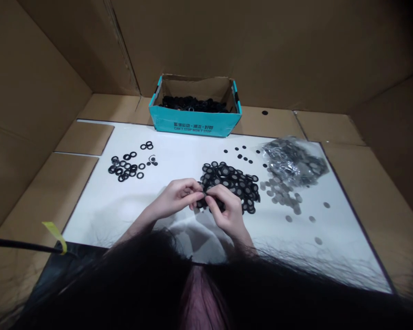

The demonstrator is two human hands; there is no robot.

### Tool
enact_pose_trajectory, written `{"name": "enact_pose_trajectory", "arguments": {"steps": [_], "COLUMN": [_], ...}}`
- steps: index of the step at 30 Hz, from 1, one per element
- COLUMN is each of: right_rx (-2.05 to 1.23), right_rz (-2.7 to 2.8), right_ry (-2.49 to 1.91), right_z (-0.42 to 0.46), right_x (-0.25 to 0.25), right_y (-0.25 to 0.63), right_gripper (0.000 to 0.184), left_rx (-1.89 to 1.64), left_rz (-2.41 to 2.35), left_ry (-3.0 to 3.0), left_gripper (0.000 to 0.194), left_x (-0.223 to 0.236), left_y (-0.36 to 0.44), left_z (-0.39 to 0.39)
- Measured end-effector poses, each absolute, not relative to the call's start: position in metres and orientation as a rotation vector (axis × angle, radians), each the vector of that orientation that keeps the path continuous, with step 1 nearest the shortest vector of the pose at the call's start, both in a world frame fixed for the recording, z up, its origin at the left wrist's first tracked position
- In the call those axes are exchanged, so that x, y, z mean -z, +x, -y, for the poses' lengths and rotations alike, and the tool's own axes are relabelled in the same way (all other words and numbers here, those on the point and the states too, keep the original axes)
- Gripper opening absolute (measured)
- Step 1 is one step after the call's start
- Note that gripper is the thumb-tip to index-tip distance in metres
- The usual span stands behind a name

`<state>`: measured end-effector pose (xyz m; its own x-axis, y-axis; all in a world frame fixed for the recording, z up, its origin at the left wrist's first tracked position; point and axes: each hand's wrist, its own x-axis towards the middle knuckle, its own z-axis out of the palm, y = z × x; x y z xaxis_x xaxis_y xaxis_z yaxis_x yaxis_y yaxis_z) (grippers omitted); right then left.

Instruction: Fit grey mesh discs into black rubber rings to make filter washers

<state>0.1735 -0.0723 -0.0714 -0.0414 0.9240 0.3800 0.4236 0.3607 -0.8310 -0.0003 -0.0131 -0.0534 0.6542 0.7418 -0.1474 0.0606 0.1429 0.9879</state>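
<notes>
My left hand (pixel 182 198) and my right hand (pixel 227 210) meet at the near left side of a pile of black rings with grey discs in them (pixel 229 181). Thumbs and fingers of both are pinched together around one small dark piece, mostly covered by the fingertips. Its exact shape I cannot make out. To the left lie loose black rings (pixel 133 167), several of them overlapping. Right of the pile, loose grey mesh-like discs (pixel 281 195) are scattered beside a clear plastic bag (pixel 294 160) full of similar discs.
A turquoise box (pixel 196 123) holding many black pieces stands at the back of the white work surface (pixel 99 211). Small black discs (pixel 240 156) lie beyond the pile. Cardboard walls (pixel 261 50) enclose the back and sides. A black cable with a yellow tie (pixel 57 236) enters at left.
</notes>
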Motion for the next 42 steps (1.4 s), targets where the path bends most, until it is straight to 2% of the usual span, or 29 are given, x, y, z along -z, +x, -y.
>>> {"name": "enact_pose_trajectory", "arguments": {"steps": [17,32,37,42], "right_rx": [-0.683,-0.705,-0.794,-0.728], "right_rz": [1.651,1.709,1.855,1.795], "right_ry": [-1.186,-1.229,-1.208,-1.2], "right_z": [0.071,0.073,0.068,0.067], "right_x": [0.067,0.065,0.061,0.064], "right_y": [0.178,0.179,0.185,0.184], "right_gripper": [0.015,0.013,0.022,0.026], "left_rx": [-0.633,-0.44,-0.418,-0.517], "left_rz": [-0.804,-0.699,-0.711,-0.784], "left_ry": [1.321,1.439,1.421,1.328], "left_gripper": [0.023,0.022,0.017,0.019], "left_x": [0.052,0.056,0.056,0.056], "left_y": [0.008,-0.008,-0.006,0.006], "left_z": [0.021,0.014,0.014,0.021]}}
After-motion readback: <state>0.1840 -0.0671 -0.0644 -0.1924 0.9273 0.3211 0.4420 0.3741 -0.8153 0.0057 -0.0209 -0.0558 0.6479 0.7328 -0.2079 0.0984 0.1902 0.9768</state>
